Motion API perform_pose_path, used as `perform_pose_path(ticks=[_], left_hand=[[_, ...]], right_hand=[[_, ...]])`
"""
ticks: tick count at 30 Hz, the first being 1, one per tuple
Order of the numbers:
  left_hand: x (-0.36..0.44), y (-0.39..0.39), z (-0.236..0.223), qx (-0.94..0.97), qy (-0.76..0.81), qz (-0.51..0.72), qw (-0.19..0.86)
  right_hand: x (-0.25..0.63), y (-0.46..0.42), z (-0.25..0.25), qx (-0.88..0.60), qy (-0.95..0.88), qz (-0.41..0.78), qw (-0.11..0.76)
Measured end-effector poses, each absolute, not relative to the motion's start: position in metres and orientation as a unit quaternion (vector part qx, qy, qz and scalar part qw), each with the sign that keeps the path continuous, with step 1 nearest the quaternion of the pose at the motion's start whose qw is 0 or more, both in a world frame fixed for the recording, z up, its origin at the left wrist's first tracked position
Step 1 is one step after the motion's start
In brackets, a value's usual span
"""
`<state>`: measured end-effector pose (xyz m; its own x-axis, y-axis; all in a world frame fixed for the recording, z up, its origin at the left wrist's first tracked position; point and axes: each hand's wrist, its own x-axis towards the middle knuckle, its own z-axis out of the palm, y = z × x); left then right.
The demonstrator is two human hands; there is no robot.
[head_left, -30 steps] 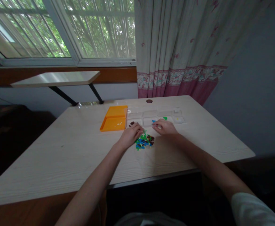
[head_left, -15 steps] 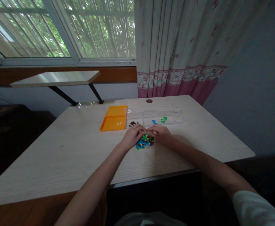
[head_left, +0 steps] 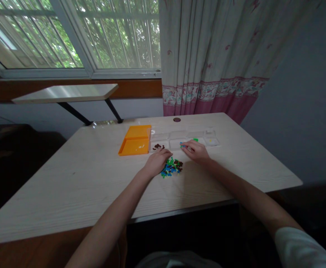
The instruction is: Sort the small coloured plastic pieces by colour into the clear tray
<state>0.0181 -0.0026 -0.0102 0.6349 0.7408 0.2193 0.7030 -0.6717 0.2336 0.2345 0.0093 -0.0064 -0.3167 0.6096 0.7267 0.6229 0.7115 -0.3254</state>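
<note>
A loose pile of small blue, green, brown and yellow plastic pieces point(head_left: 171, 169) lies on the table. My left hand point(head_left: 157, 162) rests at the pile's upper left, its fingers bent and together; whatever is between them is hidden. Farther forward, my right hand point(head_left: 197, 152) is over the near edge of a clear compartment tray point(head_left: 175, 143). Its thumb and fingers pinch a small green piece point(head_left: 183, 146), beside blue pieces in the tray. Brown pieces point(head_left: 158, 146) lie in the left compartment. Green pieces point(head_left: 195, 140) show partly behind my right hand.
An open orange case point(head_left: 137, 138) with a few white bits lies left of the clear tray. A raised shelf point(head_left: 70, 92) on black legs stands at the back left of the table point(head_left: 96, 178). Behind are a window and a curtain point(head_left: 196, 67).
My right hand has left the pile and moved forward and right to the tray, carrying a small green piece. My left hand has stayed at the pile, apart from the right.
</note>
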Motion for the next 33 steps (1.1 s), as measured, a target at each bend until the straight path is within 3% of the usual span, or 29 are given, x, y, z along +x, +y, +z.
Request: perform_pose_path(ticks=[12,33], left_hand=[[0.007,0.001,-0.002,0.894,0.423,0.135,0.063],[0.005,0.001,-0.002,0.895,0.426,0.115,0.074]], right_hand=[[0.248,0.009,0.006,-0.321,-0.796,-0.047,0.511],[0.253,0.008,0.011,-0.324,-0.795,-0.057,0.510]])
